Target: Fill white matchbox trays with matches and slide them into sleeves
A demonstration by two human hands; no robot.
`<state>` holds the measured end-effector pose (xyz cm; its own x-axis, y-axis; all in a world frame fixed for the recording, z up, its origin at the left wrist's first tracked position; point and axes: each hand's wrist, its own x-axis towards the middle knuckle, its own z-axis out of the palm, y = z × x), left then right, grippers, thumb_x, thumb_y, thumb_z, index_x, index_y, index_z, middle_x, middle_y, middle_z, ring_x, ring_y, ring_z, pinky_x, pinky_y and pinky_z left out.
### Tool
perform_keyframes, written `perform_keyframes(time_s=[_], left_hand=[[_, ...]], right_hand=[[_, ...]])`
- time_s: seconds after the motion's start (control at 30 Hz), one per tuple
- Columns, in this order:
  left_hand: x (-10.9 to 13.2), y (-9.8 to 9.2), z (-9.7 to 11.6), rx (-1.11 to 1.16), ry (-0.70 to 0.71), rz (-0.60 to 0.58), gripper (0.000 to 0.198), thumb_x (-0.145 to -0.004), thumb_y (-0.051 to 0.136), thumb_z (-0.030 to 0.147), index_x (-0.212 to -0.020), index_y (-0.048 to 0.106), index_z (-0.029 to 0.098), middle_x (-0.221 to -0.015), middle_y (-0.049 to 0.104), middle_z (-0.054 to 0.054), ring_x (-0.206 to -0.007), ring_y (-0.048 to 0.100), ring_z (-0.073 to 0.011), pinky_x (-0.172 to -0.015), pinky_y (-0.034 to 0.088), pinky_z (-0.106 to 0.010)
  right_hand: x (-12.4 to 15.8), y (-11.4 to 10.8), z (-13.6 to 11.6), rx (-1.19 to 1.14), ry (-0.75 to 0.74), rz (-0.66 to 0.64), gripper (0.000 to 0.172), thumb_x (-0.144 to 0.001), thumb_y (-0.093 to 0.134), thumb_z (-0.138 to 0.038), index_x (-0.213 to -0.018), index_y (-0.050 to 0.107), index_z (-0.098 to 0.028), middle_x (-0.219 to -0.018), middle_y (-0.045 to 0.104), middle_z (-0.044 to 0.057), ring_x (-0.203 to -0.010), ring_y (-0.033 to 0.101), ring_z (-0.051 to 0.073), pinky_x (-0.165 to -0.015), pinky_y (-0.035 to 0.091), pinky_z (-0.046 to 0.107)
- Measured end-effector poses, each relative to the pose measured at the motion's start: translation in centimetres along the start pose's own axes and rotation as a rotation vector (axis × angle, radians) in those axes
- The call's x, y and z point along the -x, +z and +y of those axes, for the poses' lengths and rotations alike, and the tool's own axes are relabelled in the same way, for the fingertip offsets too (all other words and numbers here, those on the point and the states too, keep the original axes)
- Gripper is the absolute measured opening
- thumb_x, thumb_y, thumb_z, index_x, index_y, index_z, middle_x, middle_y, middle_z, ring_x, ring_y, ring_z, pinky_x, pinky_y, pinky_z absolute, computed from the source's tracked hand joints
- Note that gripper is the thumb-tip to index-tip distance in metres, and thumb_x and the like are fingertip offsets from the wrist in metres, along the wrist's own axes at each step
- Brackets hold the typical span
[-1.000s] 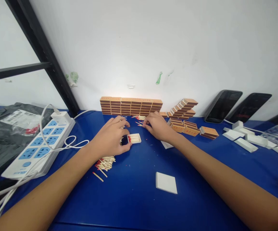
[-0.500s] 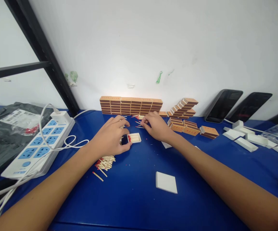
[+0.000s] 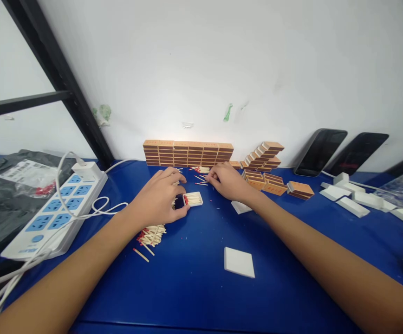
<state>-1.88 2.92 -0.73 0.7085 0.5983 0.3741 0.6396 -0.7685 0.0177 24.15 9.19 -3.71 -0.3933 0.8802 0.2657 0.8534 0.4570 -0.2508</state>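
My left hand (image 3: 158, 198) rests on the blue table (image 3: 201, 278) with fingers curled, thumb and fingers against the left end of a small white matchbox tray (image 3: 193, 199) filled with red-tipped matches. My right hand (image 3: 226, 181) lies just behind and to the right of the tray, fingertips pinched over loose matches (image 3: 199, 178) scattered on the table. What the pinch holds is too small to see. A heap of loose matches (image 3: 152, 235) lies under my left wrist.
A wall of stacked orange matchboxes (image 3: 187, 153) stands at the back, with more piled to its right (image 3: 266, 157). A white power strip (image 3: 57, 208) with cables lies left. White trays (image 3: 238, 262) (image 3: 353, 206) and two dark phones (image 3: 321, 151) sit right.
My right hand has shifted slightly left among the loose matches behind the tray. My left hand keeps its place at the tray.
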Motion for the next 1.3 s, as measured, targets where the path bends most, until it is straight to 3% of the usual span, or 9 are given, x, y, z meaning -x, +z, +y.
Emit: perform_keyframes(time_s=[0.13,0.33,0.63,0.97,1.17,1.3], left_hand=[[0.0,0.0,0.0,-0.008,0.001,-0.001,0.022,-0.09,0.077,0.04,-0.095,0.082,0.019,-0.125,0.074,-0.013,-0.127,0.061,-0.034,-0.108,0.054,-0.054],[0.0,0.0,0.1,-0.001,0.001,0.002,0.022,-0.089,0.077,0.039,-0.094,0.083,0.018,-0.125,0.074,-0.013,-0.128,0.061,-0.0346,-0.108,0.054,-0.055],[0.0,0.0,0.1,-0.001,0.009,-0.001,0.021,-0.089,0.077,0.038,-0.093,0.082,0.019,-0.126,0.074,-0.013,-0.127,0.061,-0.0347,-0.108,0.053,-0.055],[0.0,-0.1,0.1,0.02,0.0,-0.006,0.02,-0.088,0.078,0.037,-0.094,0.083,0.019,-0.125,0.073,-0.013,-0.128,0.06,-0.0353,-0.109,0.053,-0.055],[0.0,-0.1,0.1,-0.006,0.002,-0.006,0.021,-0.089,0.076,0.038,-0.093,0.082,0.018,-0.125,0.074,-0.013,-0.128,0.061,-0.0344,-0.108,0.053,-0.054],[-0.1,0.0,0.1,-0.009,0.002,-0.008,0.02,-0.089,0.076,0.038,-0.093,0.082,0.019,-0.126,0.074,-0.013,-0.127,0.061,-0.034,-0.107,0.053,-0.053]], right_hand=[[0.2,-0.6,0.0,0.028,0.003,-0.075,0.021,-0.102,0.064,-0.02,-0.082,0.07,-0.018,-0.093,0.075,0.01,-0.093,0.062,0.026,-0.093,0.041,0.037],[0.3,-0.4,-1.2,-0.032,0.0,-0.058,0.023,-0.101,0.06,-0.015,-0.081,0.07,-0.019,-0.089,0.074,0.009,-0.096,0.062,0.025,-0.09,0.04,0.034],[-0.5,1.0,-1.0,-0.116,0.099,0.104,0.014,-0.099,0.069,-0.025,-0.087,0.074,-0.018,-0.09,0.075,0.008,-0.092,0.064,0.024,-0.083,0.044,0.034],[-0.4,-0.4,-0.7,-0.157,0.132,-0.088,0.03,-0.1,0.063,-0.019,-0.07,0.07,-0.019,-0.071,0.072,0.004,-0.069,0.063,0.018,-0.068,0.04,0.03],[0.0,-0.3,-0.9,-0.13,0.018,-0.02,0.022,-0.098,0.074,-0.034,-0.081,0.073,-0.02,-0.082,0.073,0.005,-0.082,0.063,0.021,-0.076,0.042,0.032],[0.2,0.1,-1.1,-0.079,-0.035,-0.051,0.016,-0.099,0.074,-0.025,-0.083,0.075,-0.02,-0.088,0.073,0.007,-0.092,0.063,0.024,-0.088,0.044,0.034]])
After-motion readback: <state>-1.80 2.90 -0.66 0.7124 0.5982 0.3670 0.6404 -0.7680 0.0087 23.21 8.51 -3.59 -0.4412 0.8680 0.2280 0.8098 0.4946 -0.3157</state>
